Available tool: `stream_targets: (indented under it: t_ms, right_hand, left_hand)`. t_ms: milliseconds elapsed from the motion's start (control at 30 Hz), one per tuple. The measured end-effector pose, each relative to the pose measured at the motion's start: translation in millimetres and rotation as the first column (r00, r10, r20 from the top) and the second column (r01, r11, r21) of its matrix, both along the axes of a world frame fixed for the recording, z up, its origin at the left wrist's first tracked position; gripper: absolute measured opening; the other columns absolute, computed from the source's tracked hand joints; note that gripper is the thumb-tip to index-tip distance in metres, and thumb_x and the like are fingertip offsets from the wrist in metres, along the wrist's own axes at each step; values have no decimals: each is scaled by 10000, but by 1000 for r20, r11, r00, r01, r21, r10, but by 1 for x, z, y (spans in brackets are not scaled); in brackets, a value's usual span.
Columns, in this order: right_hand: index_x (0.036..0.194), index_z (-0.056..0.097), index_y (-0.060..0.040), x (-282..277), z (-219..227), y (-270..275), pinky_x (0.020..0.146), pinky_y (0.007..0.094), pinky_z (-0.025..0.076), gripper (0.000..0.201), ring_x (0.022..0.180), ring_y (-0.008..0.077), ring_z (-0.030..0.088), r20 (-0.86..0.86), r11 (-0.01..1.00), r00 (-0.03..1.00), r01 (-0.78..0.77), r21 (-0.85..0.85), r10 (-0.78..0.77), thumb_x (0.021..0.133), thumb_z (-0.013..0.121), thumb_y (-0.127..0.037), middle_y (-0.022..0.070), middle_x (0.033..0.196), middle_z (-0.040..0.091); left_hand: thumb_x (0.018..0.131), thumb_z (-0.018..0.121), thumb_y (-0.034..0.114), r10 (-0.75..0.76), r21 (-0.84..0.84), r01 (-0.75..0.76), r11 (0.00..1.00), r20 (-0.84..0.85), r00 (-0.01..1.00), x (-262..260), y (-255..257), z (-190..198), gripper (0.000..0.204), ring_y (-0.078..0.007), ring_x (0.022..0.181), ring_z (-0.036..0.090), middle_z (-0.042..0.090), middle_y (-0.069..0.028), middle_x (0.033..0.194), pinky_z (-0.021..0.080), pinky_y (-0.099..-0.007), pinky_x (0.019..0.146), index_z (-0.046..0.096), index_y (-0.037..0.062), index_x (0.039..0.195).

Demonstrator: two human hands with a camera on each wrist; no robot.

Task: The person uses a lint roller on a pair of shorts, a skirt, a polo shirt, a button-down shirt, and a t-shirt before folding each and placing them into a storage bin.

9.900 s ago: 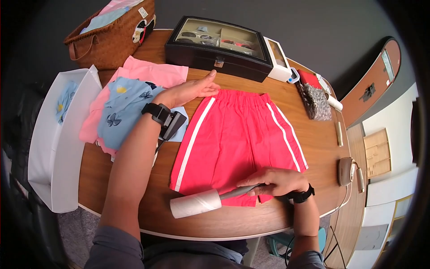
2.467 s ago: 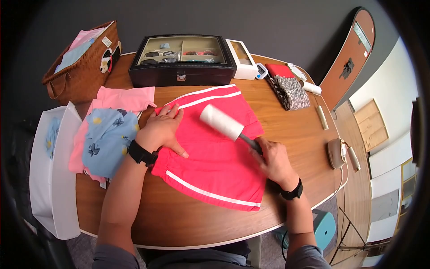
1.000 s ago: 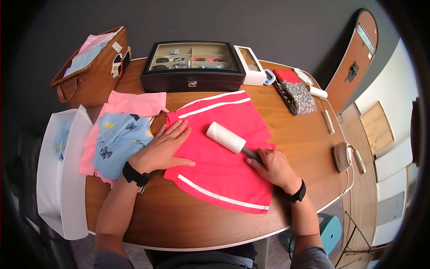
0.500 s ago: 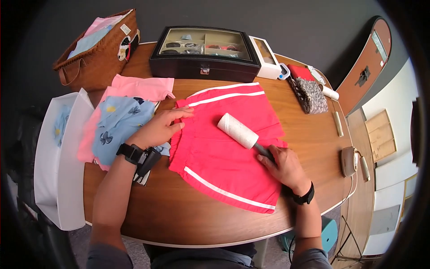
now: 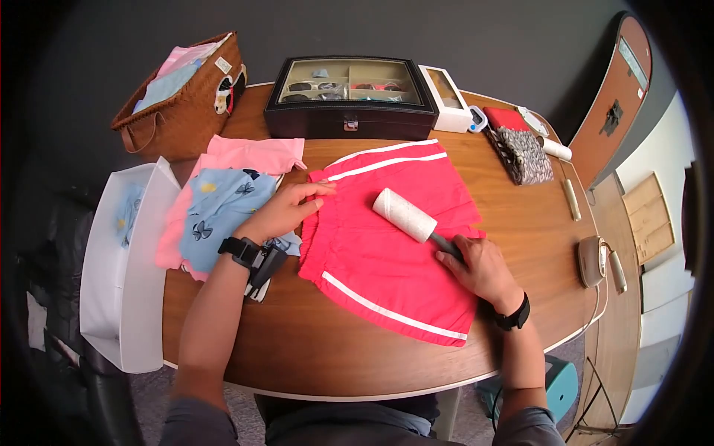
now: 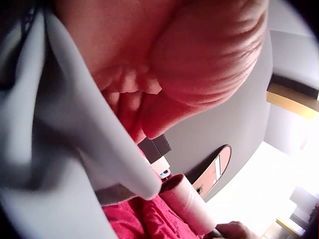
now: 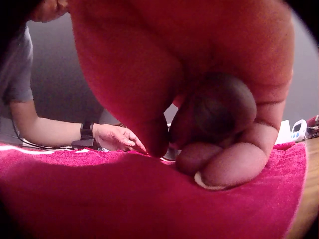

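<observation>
A pair of bright pink-red shorts [image 5: 372,267] with white side stripes lies spread on the table, waistband to the left. My right hand [image 5: 487,275] grips the dark handle of a lint roller [image 5: 405,215]; its white roll lies over the middle of the shorts. In the right wrist view, the fingers [image 7: 234,167] curl round the handle end [image 7: 214,117] close over the fabric. My left hand [image 5: 286,212] rests its fingertips at the elastic waistband, beside a blue butterfly-print garment [image 5: 223,212]. The left wrist view shows its palm and loosely bent fingers, with pale blue cloth [image 6: 75,149] in front.
A pink garment [image 5: 256,152] lies under the blue one. To the left are a white bin [image 5: 141,312] and a brown basket [image 5: 175,111] of clothes. Behind stand a black glasses case [image 5: 349,123] and a white box [image 5: 450,111]. A beige corded device [image 5: 591,260] sits at the right edge.
The shorts were turned from waistband-away to waistband-left. My left hand, flat on the shorts a second ago, has drawn back to the waistband. The roller stays over the middle of the shorts.
</observation>
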State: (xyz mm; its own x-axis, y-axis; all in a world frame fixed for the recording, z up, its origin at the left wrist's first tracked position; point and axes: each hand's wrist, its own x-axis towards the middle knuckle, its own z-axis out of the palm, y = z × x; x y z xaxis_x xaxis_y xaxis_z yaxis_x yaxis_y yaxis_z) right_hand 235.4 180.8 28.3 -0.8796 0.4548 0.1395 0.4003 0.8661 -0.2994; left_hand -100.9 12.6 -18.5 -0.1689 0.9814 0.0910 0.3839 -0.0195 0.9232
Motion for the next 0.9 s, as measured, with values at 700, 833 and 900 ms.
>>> stream_targets:
  t_ms: [700, 833, 900]
  right_hand:
    - [828, 593, -11, 0, -3, 1, 613, 485, 488, 325, 692, 422, 616, 37, 1000, 999, 24, 7, -24, 883, 682, -319, 219, 707, 612]
    - [826, 592, -8, -2, -1, -1, 611, 487, 485, 326, 697, 425, 617, 44, 1000, 999, 17, -6, -17, 885, 681, -316, 225, 701, 607]
    - [829, 594, 0, -3, 4, -2, 607, 483, 479, 324, 698, 426, 615, 95, 999, 995, 31, -28, -29, 890, 677, -307, 239, 711, 600]
  left_hand:
    - [1026, 455, 103, 118, -95, -99, 991, 235, 965, 15, -24, 7, 318, -159, 1293, 496, 571, -94, 1368, 359, -300, 1094, 580, 1, 1301]
    - [1031, 458, 128, 79, -47, -69, 996, 245, 966, 13, -23, 4, 308, -173, 1304, 489, 575, -103, 1365, 349, -311, 1104, 594, 0, 1276]
    - [1036, 461, 154, 75, -42, -65, 997, 286, 955, 12, -22, 0, 310, -176, 1304, 489, 582, -104, 1356, 341, -312, 1108, 602, -5, 1262]
